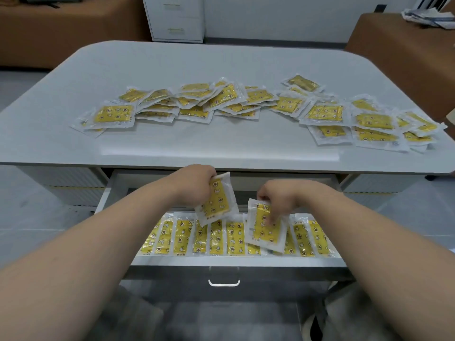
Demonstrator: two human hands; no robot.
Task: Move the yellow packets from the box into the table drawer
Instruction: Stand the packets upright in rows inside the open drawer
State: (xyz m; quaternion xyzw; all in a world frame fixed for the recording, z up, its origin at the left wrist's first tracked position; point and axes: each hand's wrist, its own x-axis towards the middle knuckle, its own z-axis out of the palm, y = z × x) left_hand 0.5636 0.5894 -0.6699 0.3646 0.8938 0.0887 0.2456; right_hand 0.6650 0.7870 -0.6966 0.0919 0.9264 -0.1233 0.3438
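Note:
The table drawer (236, 263) is pulled out toward me, with a row of several yellow packets (182, 236) standing side by side along its front. My left hand (194, 184) grips one yellow packet (218, 201) by its top edge, hanging above the row. My right hand (278, 199) pinches another yellow packet (264, 231) and holds it tilted against the row. Many more yellow packets (221, 99) lie scattered across the grey tabletop (197, 143) in loose heaps. No box is in view.
A white filing cabinet (174, 18) stands behind the table. Brown seats stand at the back left (61, 33) and back right (403, 62), the right one with papers (428, 17) on it. The drawer handle (224, 283) faces me, above my knees.

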